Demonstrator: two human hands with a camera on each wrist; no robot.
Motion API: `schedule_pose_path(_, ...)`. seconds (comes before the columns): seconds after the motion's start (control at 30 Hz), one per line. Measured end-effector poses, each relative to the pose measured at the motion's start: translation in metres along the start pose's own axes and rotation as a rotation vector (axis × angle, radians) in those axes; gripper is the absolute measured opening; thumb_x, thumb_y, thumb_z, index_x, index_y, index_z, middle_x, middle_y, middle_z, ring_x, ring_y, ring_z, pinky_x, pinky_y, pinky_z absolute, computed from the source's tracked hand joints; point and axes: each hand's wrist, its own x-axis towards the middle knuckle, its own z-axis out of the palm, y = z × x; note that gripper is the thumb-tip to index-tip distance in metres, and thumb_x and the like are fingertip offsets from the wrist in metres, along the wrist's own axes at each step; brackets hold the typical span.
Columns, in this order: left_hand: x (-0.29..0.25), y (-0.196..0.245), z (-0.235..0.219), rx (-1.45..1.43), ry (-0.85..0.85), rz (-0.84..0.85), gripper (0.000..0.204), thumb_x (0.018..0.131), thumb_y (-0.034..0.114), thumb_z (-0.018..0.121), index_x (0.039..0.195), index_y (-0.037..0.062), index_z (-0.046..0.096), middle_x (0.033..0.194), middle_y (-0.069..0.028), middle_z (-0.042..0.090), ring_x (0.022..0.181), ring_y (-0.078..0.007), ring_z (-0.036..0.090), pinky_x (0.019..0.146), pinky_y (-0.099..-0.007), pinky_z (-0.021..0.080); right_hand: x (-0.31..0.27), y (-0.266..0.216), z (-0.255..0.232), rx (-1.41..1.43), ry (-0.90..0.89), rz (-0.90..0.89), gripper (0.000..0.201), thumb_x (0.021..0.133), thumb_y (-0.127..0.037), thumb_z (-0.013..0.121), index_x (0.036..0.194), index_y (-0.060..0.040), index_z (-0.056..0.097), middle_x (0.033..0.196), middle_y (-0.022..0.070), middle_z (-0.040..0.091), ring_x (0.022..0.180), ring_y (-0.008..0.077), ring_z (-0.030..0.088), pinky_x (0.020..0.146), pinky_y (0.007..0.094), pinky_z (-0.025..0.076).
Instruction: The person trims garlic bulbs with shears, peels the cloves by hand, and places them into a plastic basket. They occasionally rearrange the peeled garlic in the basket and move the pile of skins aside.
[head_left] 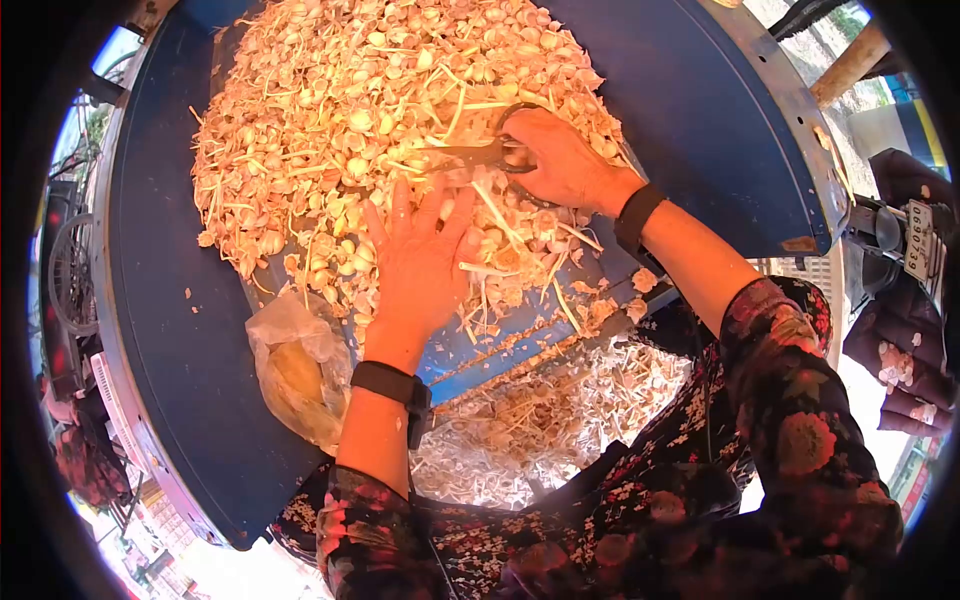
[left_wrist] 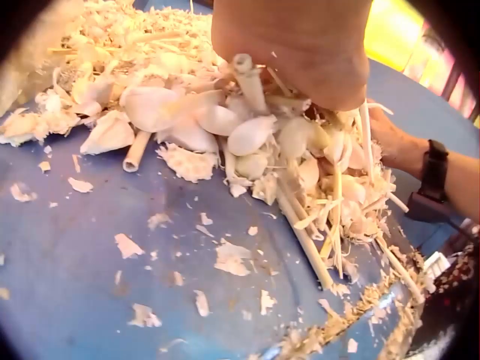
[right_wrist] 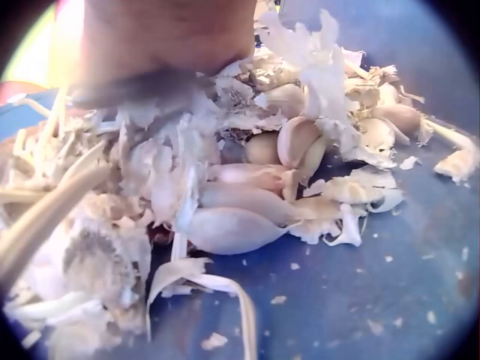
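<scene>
A large heap of garlic cloves, mixed with dry skins and cut stalks, covers the middle of the blue table. My left hand lies on its near side, fingers spread and nearly straight. Just to the right, my right hand grips a pair of scissors, their dark blades pointing left over the heap. In the left wrist view, pale cloves and stalks lie under the heel of the left hand. Cloves and papery skins lie below the right hand in the right wrist view.
A clear plastic bag with something yellowish inside lies left of the left forearm. Skins and stalks are piled below the front edge of the blue table. A vehicle with a number plate stands beyond its right side.
</scene>
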Motion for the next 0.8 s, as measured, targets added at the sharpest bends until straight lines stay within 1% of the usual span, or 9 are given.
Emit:
schedule_pose_path(0.07,-0.004,0.023,-0.009,-0.007,-0.086,0.062,0.045,0.095,0.035,0.041,0.138,0.0224,0.043,0.146,-0.0161,0.031,0.134,-0.0458,0.023,0.107,-0.0642,0.005,-0.015,0.014,-0.011,-0.109,0.029,0.053,0.034,0.071,-0.020,0.075,0.086,0.0015,0.053,0.089,0.0190,0.056,0.090,0.0385,0.053,0.080,0.0447,0.044)
schedule_pose_path(0.2,-0.038,0.053,-0.046,-0.069,-0.158,0.109,0.054,0.087,0.025,0.057,0.138,0.0205,0.041,0.150,-0.0165,0.021,0.132,-0.0491,0.024,0.106,-0.0656,0.009,-0.028,-0.006,-0.044,-0.243,0.138,0.265,0.033,0.074,-0.021,0.074,0.086,0.0021,0.053,0.093,0.0204,0.059,0.094,0.0398,0.054,0.082,0.0450,0.045)
schedule_pose_path(0.3,-0.079,0.071,-0.091,-0.190,-0.308,0.001,0.056,0.085,0.019,0.061,0.137,0.0181,0.041,0.150,-0.0181,0.019,0.132,-0.0498,0.023,0.107,-0.0643,0.008,-0.023,-0.026,-0.064,-0.304,0.100,0.279,0.034,0.075,-0.023,0.074,0.088,0.0020,0.055,0.093,0.0185,0.059,0.095,0.0390,0.055,0.081,0.0451,0.046)
schedule_pose_path(0.33,-0.094,0.076,-0.107,-0.230,-0.304,-0.018,0.055,0.083,0.014,0.063,0.134,0.0119,0.045,0.147,-0.0221,0.025,0.132,-0.0466,0.027,0.108,-0.0571,0.018,-0.021,-0.033,-0.066,-0.335,0.140,0.202,0.031,0.075,-0.020,0.074,0.088,0.0021,0.056,0.089,0.0163,0.063,0.088,0.0363,0.060,0.076,0.0431,0.048)
schedule_pose_path(0.43,-0.143,0.078,-0.122,-0.541,-0.078,-0.116,0.034,0.085,0.015,0.065,0.116,0.0032,0.059,0.120,-0.0224,0.056,0.110,-0.0334,0.057,0.093,-0.0418,0.043,-0.017,-0.067,-0.065,-0.037,-0.030,0.348,0.027,0.077,-0.016,0.073,0.087,0.0003,0.055,0.078,0.0145,0.060,0.068,0.0304,0.055,0.063,0.0368,0.047)
schedule_pose_path(0.5,-0.162,0.076,-0.123,-0.789,-0.119,-0.416,0.019,0.087,0.017,0.064,0.098,0.0008,0.064,0.090,-0.0140,0.063,0.081,-0.0216,0.061,0.073,-0.0316,0.048,-0.020,-0.088,-0.043,0.228,-0.056,0.351,0.025,0.074,-0.012,0.073,0.084,0.0009,0.054,0.068,0.0100,0.059,0.061,0.0172,0.053,0.059,0.0327,0.045)
schedule_pose_path(0.57,-0.171,0.070,-0.113,-0.979,-0.116,-0.654,0.020,0.090,0.019,0.063,0.084,0.0000,0.065,0.067,-0.0064,0.063,0.061,-0.0124,0.059,0.059,-0.0251,0.048,-0.018,-0.106,-0.023,0.184,-0.199,0.227,0.023,0.075,-0.012,0.072,0.083,0.0011,0.055,0.069,0.0112,0.060,0.061,0.0202,0.054,0.059,0.0325,0.046)
schedule_pose_path(0.63,-0.167,0.059,-0.091,-1.118,-0.082,-0.828,0.027,0.091,0.021,0.061,0.074,0.0008,0.064,0.053,0.0005,0.056,0.048,-0.0059,0.050,0.050,-0.0225,0.043,-0.014,-0.127,-0.002,0.154,-0.261,0.248,0.022,0.074,-0.012,0.072,0.083,0.0004,0.057,0.069,0.0126,0.061,0.063,0.0232,0.057,0.060,0.0331,0.046)
schedule_pose_path(0.8,-0.159,0.045,-0.056,-1.442,0.011,-0.874,0.021,0.091,0.020,0.062,0.099,0.0004,0.062,0.076,-0.0033,0.063,0.064,-0.0062,0.055,0.054,-0.0224,0.047,0.008,-0.155,0.043,0.097,-0.199,0.425,0.020,0.072,-0.015,0.072,0.081,-0.0020,0.061,0.072,0.0162,0.063,0.069,0.0304,0.063,0.060,0.0379,0.047)
